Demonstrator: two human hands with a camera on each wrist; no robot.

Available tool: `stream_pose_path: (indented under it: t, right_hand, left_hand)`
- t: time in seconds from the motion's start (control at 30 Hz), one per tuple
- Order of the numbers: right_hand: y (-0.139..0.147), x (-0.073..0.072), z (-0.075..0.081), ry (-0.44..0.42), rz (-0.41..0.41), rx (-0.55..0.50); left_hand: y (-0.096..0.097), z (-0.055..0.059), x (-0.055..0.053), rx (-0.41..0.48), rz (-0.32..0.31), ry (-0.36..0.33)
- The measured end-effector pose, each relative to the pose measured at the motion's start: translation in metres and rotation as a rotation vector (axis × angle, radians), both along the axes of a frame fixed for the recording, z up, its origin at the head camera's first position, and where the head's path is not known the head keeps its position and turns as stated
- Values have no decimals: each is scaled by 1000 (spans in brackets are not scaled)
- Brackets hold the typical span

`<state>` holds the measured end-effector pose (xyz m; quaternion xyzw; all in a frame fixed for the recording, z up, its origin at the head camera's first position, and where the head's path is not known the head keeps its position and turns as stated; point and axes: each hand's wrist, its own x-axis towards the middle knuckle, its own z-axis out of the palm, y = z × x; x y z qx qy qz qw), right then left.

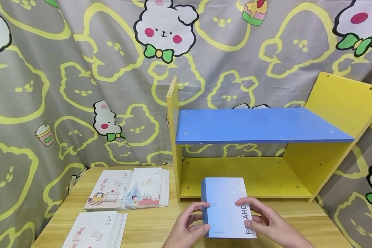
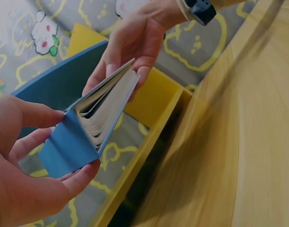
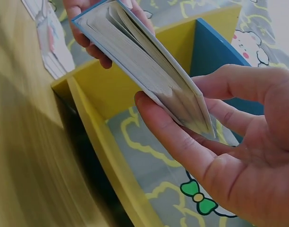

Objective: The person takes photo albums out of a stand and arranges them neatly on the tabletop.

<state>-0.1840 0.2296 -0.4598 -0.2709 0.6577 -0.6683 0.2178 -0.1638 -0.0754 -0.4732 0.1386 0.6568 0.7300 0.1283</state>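
A thick light-blue photo album (image 1: 224, 206) with dark lettering along its right side is held up in front of the shelf. My left hand (image 1: 189, 222) grips its spine side, fingers and thumb on the edge. On the opposite side my right hand (image 1: 268, 220) pinches the cover edge. The left wrist view shows the blue spine of the album (image 2: 71, 146) between the left thumb and fingers, with the pages slightly fanned. From the right wrist, the page edges of the album (image 3: 140, 66) face the camera, and right fingers support both covers.
A yellow shelf unit with a blue middle board (image 1: 254, 124) stands on the wooden table (image 1: 148, 227). Left of it lie stacks of white illustrated books (image 1: 144, 187), with another stack (image 1: 91, 230) nearer the front. A patterned curtain (image 1: 111, 86) hangs behind.
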Motion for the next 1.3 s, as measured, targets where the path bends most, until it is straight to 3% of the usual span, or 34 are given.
stream_pose_path:
  t: [0.33,0.67,1.0,1.17,1.3]
  right_hand:
    - [-19,0,-6,-21,-15,87]
    - [-38,0,-18,-134,41,1]
    - [-54,4,-29,-272,78,-101]
    - [-62,4,-33,-272,80,-114]
    - [-68,1,-31,-221,35,-41]
  left_hand:
    - [-19,-8,2,-17,-13,-32]
    - [-43,-18,5,-4,-52,-69]
    - [-60,-25,10,-8,-42,-82]
    - [-66,-29,12,-16,-42,-73]
    - [-72,-27,12,-26,-44,-35]
